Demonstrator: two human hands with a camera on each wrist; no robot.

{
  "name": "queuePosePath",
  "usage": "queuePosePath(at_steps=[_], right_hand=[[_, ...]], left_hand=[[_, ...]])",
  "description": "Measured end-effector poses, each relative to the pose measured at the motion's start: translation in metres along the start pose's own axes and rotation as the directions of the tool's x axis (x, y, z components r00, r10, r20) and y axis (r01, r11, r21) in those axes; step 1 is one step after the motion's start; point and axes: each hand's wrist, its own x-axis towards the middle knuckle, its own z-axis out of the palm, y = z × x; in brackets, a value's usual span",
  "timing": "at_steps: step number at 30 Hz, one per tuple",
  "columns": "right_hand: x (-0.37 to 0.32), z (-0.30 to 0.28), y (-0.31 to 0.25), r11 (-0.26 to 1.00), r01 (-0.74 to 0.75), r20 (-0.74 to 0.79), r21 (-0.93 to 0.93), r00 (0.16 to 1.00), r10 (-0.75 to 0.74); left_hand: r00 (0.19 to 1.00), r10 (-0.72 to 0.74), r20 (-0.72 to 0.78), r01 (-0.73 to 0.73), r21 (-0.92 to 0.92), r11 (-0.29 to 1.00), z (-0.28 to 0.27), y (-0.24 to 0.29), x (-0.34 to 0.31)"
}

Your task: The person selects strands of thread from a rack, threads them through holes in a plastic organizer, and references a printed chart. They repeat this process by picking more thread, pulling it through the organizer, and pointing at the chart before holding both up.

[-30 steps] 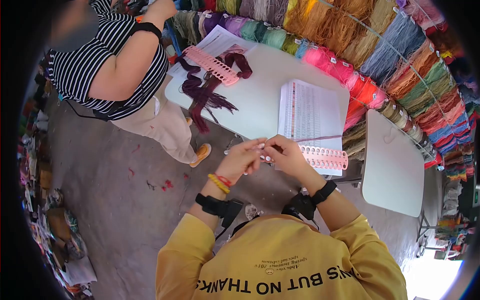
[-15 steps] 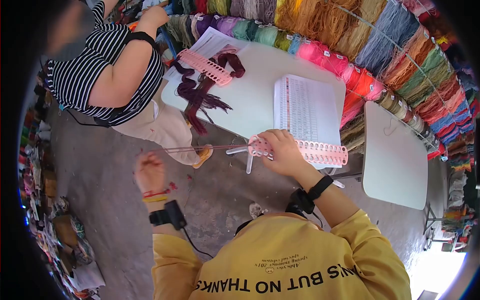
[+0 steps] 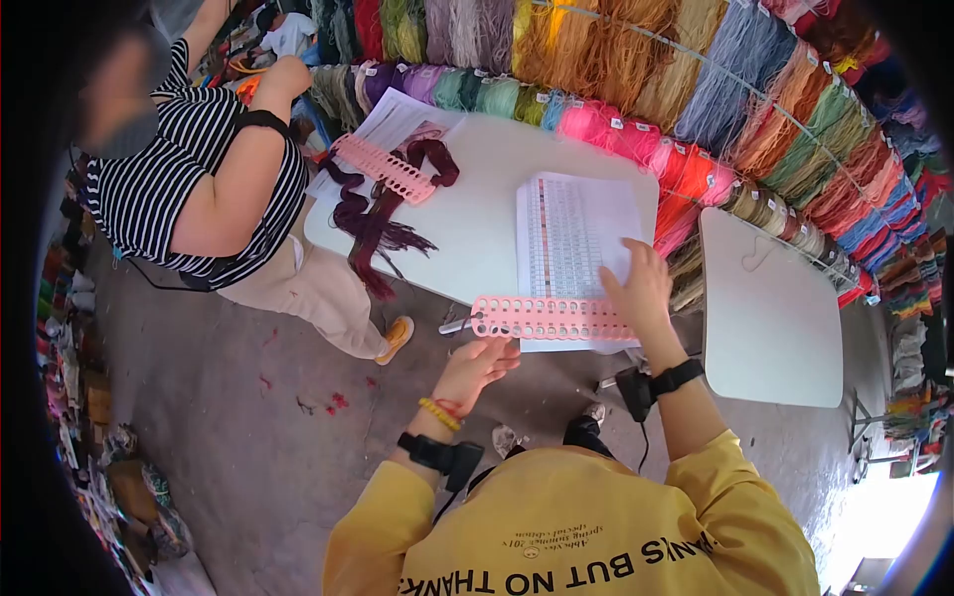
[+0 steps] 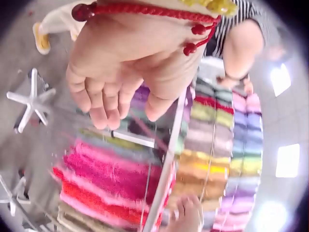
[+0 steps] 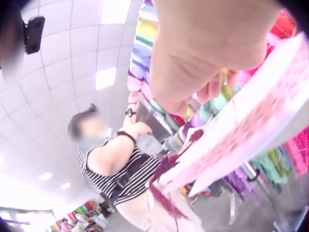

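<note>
"Where's the strip [image 3: 552, 319]?"

"In the head view, across the near edge of the papers [image 3: 556, 238], which reach away toward 12 and 1 o'clock. Its 9 o'clock end juts past the edge of the table [image 3: 487, 204]."

"And the grip?"

"Neither hand pinches anything that I can see. The left hand [image 3: 479, 369], at about 8 o'clock of the strip, has its fingers loosely extended side by side, thumb apart. The right hand [image 3: 641, 286], between 2 and 3, has thumb and fingers spread. Whether either one touches the strip, I can't tell."

"How would it handle?"

"Light, I'd judge: thin, stiff across, likely to flex along its length. The rows of holes probably make it weakest at the rims, and it may slide on smooth paper."

"So where to hold it?"

"The jutting 9 o'clock end, thumb above and fingers below; the 3 o'clock end could be steadied too."

"And the yarn [image 3: 373, 223] at 10 o'clock?"

"Soft and limp by its look, apt to snag; best gathered in a bundle."
</note>
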Motion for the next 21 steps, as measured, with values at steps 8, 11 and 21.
queuePosePath(at_steps=[8, 11, 21], right_hand=[[-0.030, -0.005, 0.067, 0.908, -0.408, 0.329, 0.101, 0.874, 0.356], [-0.033, -0.009, 0.078, 0.873, -0.455, 0.382, 0.177, 0.849, 0.365], [-0.058, 0.004, 0.093, 0.540, -0.402, 0.271, 0.740, 0.912, 0.307]], left_hand=[[0.996, -0.046, -0.076, 0.041, -0.068, 0.997, 0.027, -0.006, 0.023], [0.997, -0.036, -0.073, 0.031, -0.069, 0.997, 0.024, -0.017, 0.011], [0.978, 0.102, -0.181, -0.103, 0.007, 0.995, 0.010, -0.052, -0.022]])
